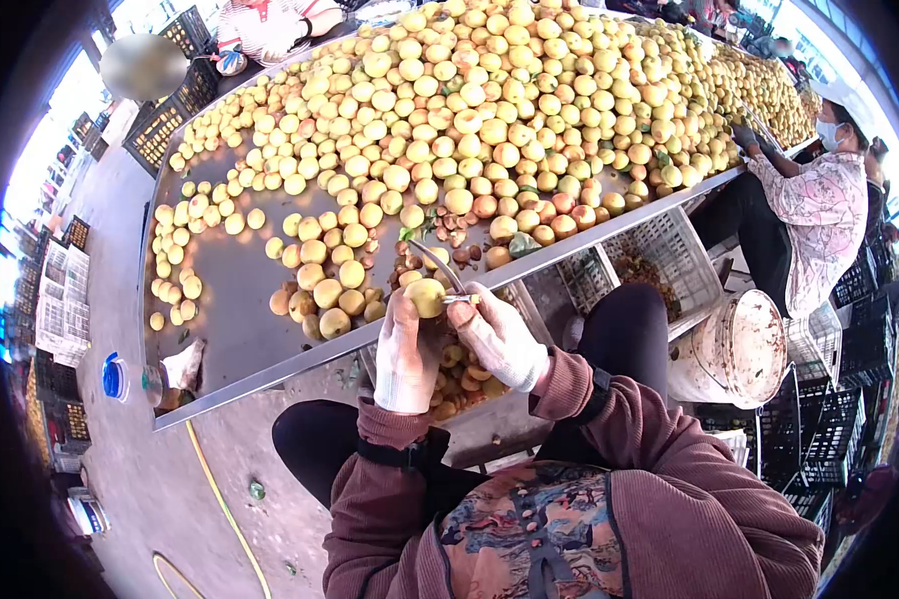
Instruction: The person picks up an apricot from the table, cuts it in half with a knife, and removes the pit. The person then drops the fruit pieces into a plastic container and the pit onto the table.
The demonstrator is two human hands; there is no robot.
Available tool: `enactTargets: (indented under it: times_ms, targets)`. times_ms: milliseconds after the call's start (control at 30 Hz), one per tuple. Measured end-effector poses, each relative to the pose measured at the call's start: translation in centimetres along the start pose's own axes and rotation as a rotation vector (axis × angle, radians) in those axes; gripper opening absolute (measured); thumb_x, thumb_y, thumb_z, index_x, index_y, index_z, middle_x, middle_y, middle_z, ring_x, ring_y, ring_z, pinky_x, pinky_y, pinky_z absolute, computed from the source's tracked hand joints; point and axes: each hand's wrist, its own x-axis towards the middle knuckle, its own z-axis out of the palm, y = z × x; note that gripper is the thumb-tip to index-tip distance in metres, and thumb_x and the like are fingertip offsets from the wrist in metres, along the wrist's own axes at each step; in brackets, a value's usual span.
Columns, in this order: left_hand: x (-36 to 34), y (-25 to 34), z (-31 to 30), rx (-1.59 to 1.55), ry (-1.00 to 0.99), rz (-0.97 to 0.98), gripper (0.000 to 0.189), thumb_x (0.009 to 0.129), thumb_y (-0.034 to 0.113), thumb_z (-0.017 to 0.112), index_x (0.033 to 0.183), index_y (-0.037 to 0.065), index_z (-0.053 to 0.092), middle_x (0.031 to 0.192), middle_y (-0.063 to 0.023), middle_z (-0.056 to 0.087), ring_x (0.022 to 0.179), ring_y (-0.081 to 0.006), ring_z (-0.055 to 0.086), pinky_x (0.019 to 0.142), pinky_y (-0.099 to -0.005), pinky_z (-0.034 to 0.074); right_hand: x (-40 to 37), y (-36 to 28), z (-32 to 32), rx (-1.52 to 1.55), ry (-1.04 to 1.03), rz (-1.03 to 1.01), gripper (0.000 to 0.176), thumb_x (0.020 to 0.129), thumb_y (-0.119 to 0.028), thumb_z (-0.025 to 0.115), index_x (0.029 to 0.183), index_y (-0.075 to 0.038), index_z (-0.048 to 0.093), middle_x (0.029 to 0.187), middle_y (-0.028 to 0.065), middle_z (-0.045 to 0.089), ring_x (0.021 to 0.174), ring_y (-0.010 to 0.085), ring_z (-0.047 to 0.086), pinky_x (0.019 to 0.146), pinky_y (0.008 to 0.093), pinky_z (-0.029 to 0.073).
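My left hand (406, 351), in a white glove, is closed round a round yellow fruit (427, 298) that looks like an apricot or small peach. In my right hand (499, 341), also gloved, is a small knife with a thin curved blade (438, 263); its handle is mostly covered by my fingers. The two hands meet just above the near metal edge of the table, with the knife against or very close to the fruit's right side. Brown scraps (452, 230) and fruit pieces lie on the table beyond the blade.
A big heap of yellow fruit (509, 110) covers much of the metal table (240, 339). Below my hands stands a crate with fruit pieces (459, 384). To the right are a grey crate (669, 245), a dirty white bucket (734, 349) and a seated masked person (809, 200).
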Motion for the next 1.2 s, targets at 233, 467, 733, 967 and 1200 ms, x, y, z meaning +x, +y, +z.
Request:
enactTargets:
  times_ms: [233,467,733,967,1200]
  targets:
    - [-0.2,4.5,1.1,0.0,0.007,-0.024,0.052,0.101,0.046,0.044,0.127,0.001,0.051,0.115,-0.0064,0.059,0.103,-0.0152,0.056,0.09,-0.0274,0.043,0.0,0.0,-0.4,0.125,-0.025,-0.015,0.03,0.102,-0.034,0.049,0.102,-0.004,0.051,0.079,-0.0001,0.047,0.072,0.0064,0.041,0.065,0.0234,0.039]
    - [0.1,3.3,0.7,0.213,-0.087,-0.059,0.054,0.101,0.049,0.041,0.124,0.001,0.053,0.117,-0.011,0.059,0.109,-0.0197,0.056,0.097,-0.0328,0.043,-0.9,-0.7,-1.0,0.002,0.054,-0.043,0.041,0.1,-0.041,0.049,0.107,0.0,0.052,0.085,0.0096,0.058,0.081,0.0132,0.051,0.075,0.0305,0.046]
    - [-0.2,2.8,1.9,0.212,-0.026,-0.128,0.055,0.101,0.05,0.041,0.125,0.002,0.054,0.114,-0.0092,0.061,0.106,-0.0195,0.056,0.095,-0.0311,0.042,-1.0,2.5,0.6,0.082,0.196,-0.101,0.043,0.099,-0.042,0.05,0.109,-0.001,0.049,0.083,0.0132,0.06,0.077,0.0196,0.057,0.073,0.0326,0.047]
    - [1.0,0.7,0.6,0.338,-0.036,-0.028,0.048,0.101,0.046,0.044,0.115,0.001,0.056,0.109,-0.013,0.063,0.101,-0.0224,0.059,0.086,-0.0339,0.046,0.0,4.5,1.3,0.009,0.217,-0.032,0.037,0.099,-0.037,0.052,0.108,-0.002,0.048,0.088,0.0177,0.062,0.082,0.0343,0.063,0.074,0.0366,0.049]
    - [2.4,0.6,0.8,0.543,0.127,0.125,0.036,0.098,0.031,0.057,0.116,0.0,0.055,0.098,-0.0155,0.066,0.089,-0.0256,0.065,0.079,-0.0337,0.051,2.5,3.1,-0.9,-0.565,0.167,-0.118,0.027,0.094,-0.027,0.057,0.101,-0.004,0.044,0.072,0.0214,0.06,0.073,0.042,0.063,0.059,0.0464,0.049]
